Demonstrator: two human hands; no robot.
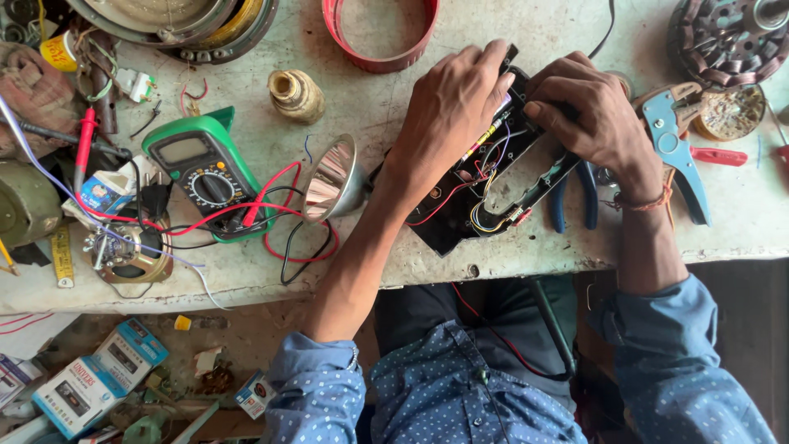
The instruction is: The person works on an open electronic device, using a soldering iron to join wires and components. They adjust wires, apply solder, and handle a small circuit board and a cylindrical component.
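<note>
**Both hands on an opened black casing at the workbench's near edge**

We look down on a grubby workbench (509, 33) where an opened black casing (460, 218) lies slanted, its lower end close to the near edge and its upper end reaching toward the middle of the surface. It acts as a shallow tray: inside we see loose wires (485, 177) in red, yellow, white and purple, gathered toward its lower half. The open side faces up, which keeps the wiring exposed to view.

The left hand (452, 107) lies over the casing's upper end, fingers curled down along its far rim, seemingly steadying it. The right hand (596, 115) sits just beside it, fingers bent and pressed onto the same end; whether they pinch a small part there we cannot tell, since the fingertips hide it.

Blue-handled pliers (575, 197) lie partly under the casing and right wrist, and a blue wire stripper (678, 140) lies just right of that hand, both within easy reach. Left of the casing a shiny reflector cone (333, 177) rests on its side. Further left sits a green multimeter (205, 168), its red and black leads looping toward the near edge. A red ring (382, 37) lies at the far edge, empty inside.
</note>
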